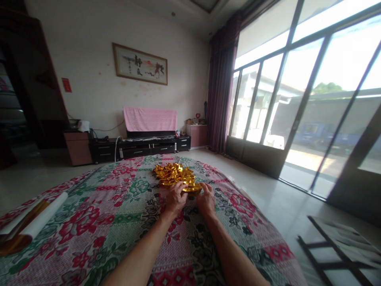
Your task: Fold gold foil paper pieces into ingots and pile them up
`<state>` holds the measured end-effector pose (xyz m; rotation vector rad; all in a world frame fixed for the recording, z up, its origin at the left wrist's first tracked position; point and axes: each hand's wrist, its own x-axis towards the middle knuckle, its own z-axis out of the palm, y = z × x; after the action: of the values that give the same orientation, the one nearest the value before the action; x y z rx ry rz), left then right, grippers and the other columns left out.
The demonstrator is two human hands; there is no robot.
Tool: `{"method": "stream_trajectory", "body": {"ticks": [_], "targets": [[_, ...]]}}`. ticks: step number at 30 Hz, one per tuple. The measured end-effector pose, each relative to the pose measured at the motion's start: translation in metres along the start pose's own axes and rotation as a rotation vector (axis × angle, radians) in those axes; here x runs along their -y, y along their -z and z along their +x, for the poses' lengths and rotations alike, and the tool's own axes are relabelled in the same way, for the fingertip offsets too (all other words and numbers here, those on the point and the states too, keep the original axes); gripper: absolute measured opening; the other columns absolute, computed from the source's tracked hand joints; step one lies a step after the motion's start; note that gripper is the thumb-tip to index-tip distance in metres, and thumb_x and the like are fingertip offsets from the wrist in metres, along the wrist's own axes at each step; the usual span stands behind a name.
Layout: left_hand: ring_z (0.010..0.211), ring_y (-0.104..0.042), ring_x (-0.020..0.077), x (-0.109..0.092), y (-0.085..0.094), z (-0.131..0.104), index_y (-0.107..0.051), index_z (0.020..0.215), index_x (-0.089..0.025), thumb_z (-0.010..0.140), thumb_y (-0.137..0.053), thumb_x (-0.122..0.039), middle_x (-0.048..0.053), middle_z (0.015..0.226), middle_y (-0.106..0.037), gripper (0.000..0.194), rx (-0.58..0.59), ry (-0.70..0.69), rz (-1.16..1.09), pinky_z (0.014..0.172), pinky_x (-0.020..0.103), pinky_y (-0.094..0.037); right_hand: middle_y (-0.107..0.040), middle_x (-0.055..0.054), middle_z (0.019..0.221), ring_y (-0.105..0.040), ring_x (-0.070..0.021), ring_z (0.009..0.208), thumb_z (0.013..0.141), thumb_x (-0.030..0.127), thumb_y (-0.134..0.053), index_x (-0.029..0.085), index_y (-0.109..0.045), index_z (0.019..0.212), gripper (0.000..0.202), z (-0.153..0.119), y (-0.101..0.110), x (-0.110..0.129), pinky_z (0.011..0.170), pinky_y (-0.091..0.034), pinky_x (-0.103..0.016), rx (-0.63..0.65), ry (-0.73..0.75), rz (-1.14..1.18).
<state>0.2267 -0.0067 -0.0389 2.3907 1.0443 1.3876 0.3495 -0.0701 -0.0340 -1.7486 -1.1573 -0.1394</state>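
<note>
My left hand (175,198) and my right hand (206,199) are close together over the middle of the cloth-covered table. Between them is a boat-shaped gold foil paper ingot (193,189), gripped at its left end by my left fingers and at its right end by my right fingers. Just beyond lies a heap of shiny folded gold foil pieces (174,173), its near edge close to my left hand. The undersides of my fingers and thumbs are partly hidden.
A flowered tablecloth (125,218) covers the round table. At its left edge lie white and gold-brown rolled sheets (35,222). A dark-framed chair (333,246) stands on the floor at right. Beyond are a low black cabinet (145,150) and glass doors (297,103).
</note>
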Motion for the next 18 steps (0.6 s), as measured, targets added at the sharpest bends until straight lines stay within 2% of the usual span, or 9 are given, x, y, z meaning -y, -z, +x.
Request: {"method": "stream_trajectory", "body": {"ticks": [5,9,13,18], "targets": [[0.105,-0.052,0.0187,0.007,0.007,-0.003,-0.061,0.104,-0.015,0.065,-0.048,-0.005,0.009,0.110,-0.059,0.042,-0.011,0.054,0.067,0.097,0.032,-0.038,-0.049,-0.016,0.115,-0.045,-0.0237,0.111,0.058,0.002,-0.037,0.008,-0.053,0.112,0.056,0.002,0.002,0.000,0.097,-0.033,-0.033,-0.083,-0.082,0.017],[0.103,-0.053,0.0203,0.025,0.033,-0.012,-0.064,0.098,-0.014,0.064,-0.047,-0.005,0.010,0.106,-0.060,0.038,0.037,0.122,0.219,0.094,0.032,-0.040,-0.049,-0.021,0.116,-0.045,-0.0264,0.111,0.061,0.002,-0.036,0.001,-0.052,0.112,0.053,0.002,0.002,-0.001,0.096,-0.033,-0.035,-0.093,-0.138,-0.027],[0.090,-0.058,0.0185,0.043,0.063,-0.024,-0.068,0.081,-0.016,0.069,-0.048,-0.013,0.008,0.092,-0.063,0.023,0.138,0.126,0.291,0.088,0.030,-0.043,-0.054,-0.018,0.110,-0.049,-0.0262,0.105,0.062,0.005,-0.039,0.008,-0.059,0.101,0.044,-0.005,0.003,-0.004,0.091,-0.036,-0.036,-0.066,-0.090,-0.080],[0.094,-0.058,0.0166,0.048,0.087,-0.036,-0.069,0.081,-0.018,0.072,-0.046,-0.014,0.006,0.100,-0.064,0.025,0.179,0.120,0.234,0.089,0.027,-0.041,-0.060,-0.015,0.101,-0.056,-0.0234,0.091,0.064,0.007,-0.042,0.011,-0.066,0.091,0.036,-0.024,0.012,0.006,0.082,-0.041,-0.031,0.052,-0.022,-0.165]]}}
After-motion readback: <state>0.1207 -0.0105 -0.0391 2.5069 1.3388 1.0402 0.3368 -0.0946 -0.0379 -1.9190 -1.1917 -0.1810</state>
